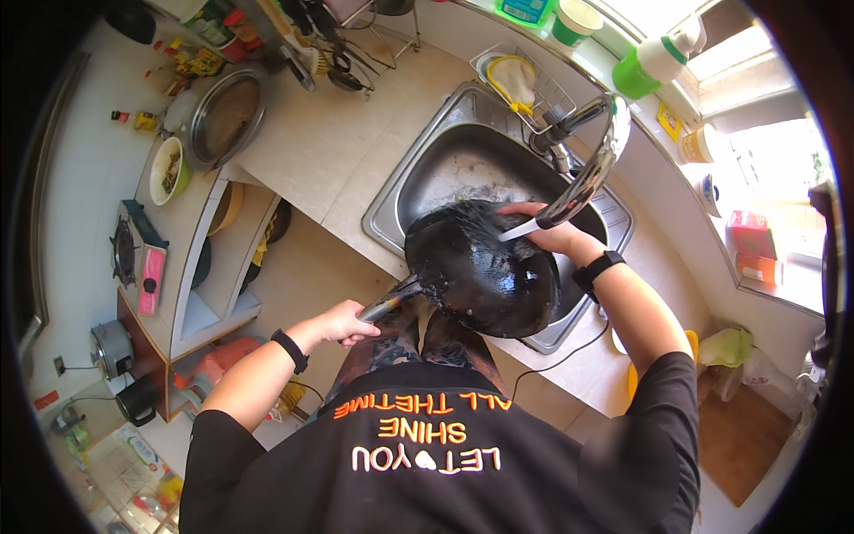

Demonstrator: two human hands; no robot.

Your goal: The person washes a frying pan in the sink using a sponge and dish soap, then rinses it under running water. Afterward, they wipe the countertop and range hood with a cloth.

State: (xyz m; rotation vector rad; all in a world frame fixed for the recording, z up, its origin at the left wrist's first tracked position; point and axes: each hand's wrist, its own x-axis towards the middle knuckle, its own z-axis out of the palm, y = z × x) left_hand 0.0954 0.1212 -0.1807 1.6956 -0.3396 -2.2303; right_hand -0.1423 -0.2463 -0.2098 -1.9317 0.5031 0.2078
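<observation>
A black wok (477, 274) is tilted over the near side of the stainless-steel sink (460, 157), its surface wet and shiny. My left hand (343, 324) is closed around the wok's long handle (390, 300). At the far right part of the wok, my right hand (557, 233) lies against its surface, fingers partly behind the faucet's spout. Something grey and blurred shows beneath that palm; whether it is a scrubber or splashing water is unclear. The chrome gooseneck faucet (590, 177) arches over this hand, and a white stream of water (517, 231) falls onto the wok.
A wire rack (550, 93) with a yellow-edged cloth mitt (514, 80) stands behind the sink. Bottles and cups line the windowsill. On the left counter are a large metal pot (227, 117), a green-white bowl (168, 170) and a portable gas stove (140, 253).
</observation>
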